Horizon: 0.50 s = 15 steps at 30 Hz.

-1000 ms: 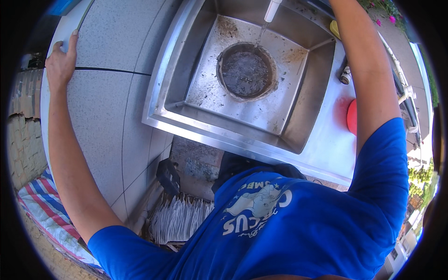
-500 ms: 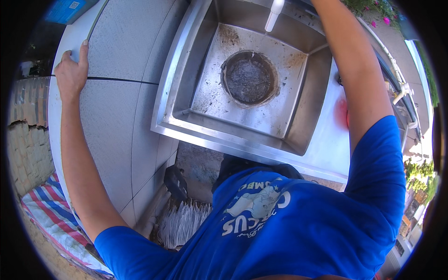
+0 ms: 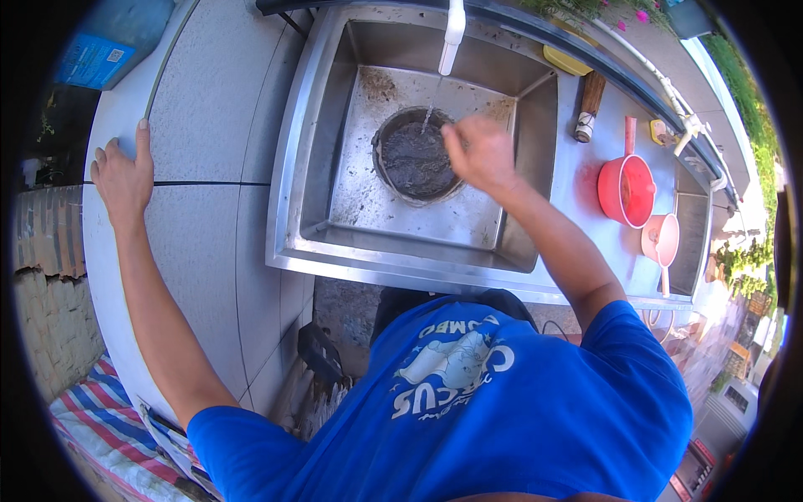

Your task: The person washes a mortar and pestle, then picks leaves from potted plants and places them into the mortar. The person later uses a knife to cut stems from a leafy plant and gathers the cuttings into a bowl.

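A round dark bucket [image 3: 416, 192] stands on the floor of the steel sink [image 3: 351, 197], holding murky grey water. From the white tap [image 3: 452, 46] a thin stream of water falls into it. My right hand [image 3: 483, 153] hovers above the bucket's right rim. Motion blurs its fingers, so I cannot make out their shape or any contact with the rim. On the left, my left hand [image 3: 124, 177] rests on the outer edge of the tiled counter [image 3: 213, 222], thumb stretched out, fingers apart and holding nothing.
On the steel drainboard to the right are a red dipper [image 3: 626, 191], a pink dipper [image 3: 661, 240] and a wooden-handled brush [image 3: 590, 105]. A yellow dish [image 3: 566, 60] lies at the sink's back edge. A blue-labelled container [image 3: 113, 50] stands at the far left.
My right hand has come down from beyond the tap to above the bucket. The view has shifted, uncovering the dippers. My left hand stays on the counter edge.
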Tool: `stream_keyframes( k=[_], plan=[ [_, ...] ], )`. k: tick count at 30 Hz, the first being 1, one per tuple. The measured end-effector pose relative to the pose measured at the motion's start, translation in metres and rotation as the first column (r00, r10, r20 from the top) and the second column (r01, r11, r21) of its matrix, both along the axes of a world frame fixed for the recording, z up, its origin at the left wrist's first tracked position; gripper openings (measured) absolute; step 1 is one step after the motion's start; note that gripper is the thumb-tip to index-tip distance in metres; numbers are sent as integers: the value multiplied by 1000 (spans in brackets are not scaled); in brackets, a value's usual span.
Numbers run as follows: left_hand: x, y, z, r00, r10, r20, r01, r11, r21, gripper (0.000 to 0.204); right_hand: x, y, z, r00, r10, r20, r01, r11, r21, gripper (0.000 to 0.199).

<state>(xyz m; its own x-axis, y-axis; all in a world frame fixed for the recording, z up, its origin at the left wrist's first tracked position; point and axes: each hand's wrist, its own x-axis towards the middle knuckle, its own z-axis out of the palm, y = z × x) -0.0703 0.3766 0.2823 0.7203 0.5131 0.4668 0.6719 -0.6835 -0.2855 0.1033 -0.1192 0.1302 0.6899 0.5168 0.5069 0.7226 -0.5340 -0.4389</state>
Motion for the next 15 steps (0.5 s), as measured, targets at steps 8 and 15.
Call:
stream_keyframes(
  k=[8,15],
  plan=[
    [-6,1,-1,993,-110,41,110,994,-6,91,-110,-18,-185,944,186,-271,-327,626,-709,35],
    [-4,-5,3,989,-124,87,129,990,-56,90,-85,-8,-208,944,271,-186,-298,466,-833,19]
  ],
)
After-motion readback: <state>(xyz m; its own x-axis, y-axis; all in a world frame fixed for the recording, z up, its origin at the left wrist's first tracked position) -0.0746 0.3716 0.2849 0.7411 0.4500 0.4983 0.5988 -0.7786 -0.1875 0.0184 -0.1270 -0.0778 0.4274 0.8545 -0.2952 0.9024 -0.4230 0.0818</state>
